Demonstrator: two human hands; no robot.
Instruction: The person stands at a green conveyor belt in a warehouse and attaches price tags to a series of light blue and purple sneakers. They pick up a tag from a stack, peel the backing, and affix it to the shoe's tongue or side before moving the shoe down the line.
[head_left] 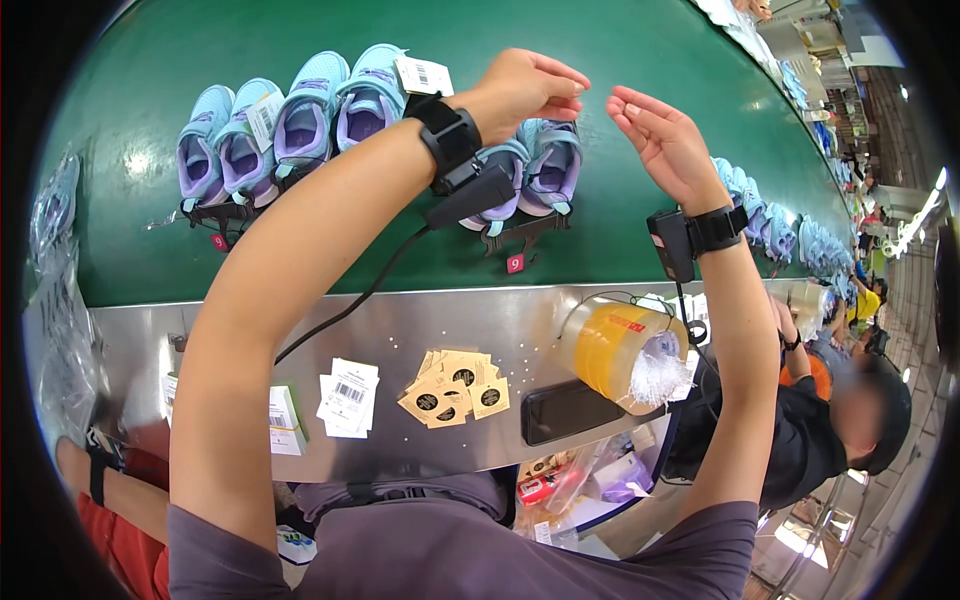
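My left hand [525, 92] is raised over the green table, its thumb and fingers pinched together. Across a small gap, my right hand [660, 145] also has its thumb and fingertips drawn together. Anything in either pinch is too fine to make out. Just below the left hand stands a pair of light blue children's shoes [548, 175] with purple lining, on a black hanger [520, 236] bearing a small pink tag; the wrist partly hides it. To the left are more such shoes [310, 110], with white barcode tags [425, 76] on some.
On the metal ledge [450, 325] lie white labels [348, 398], tan cards [455, 390], a black phone [570, 410] and a yellow-taped tub [625, 350] of clear plastic fasteners. A co-worker [790, 420] is at my right; more blue shoes [780, 225] line the table beyond.
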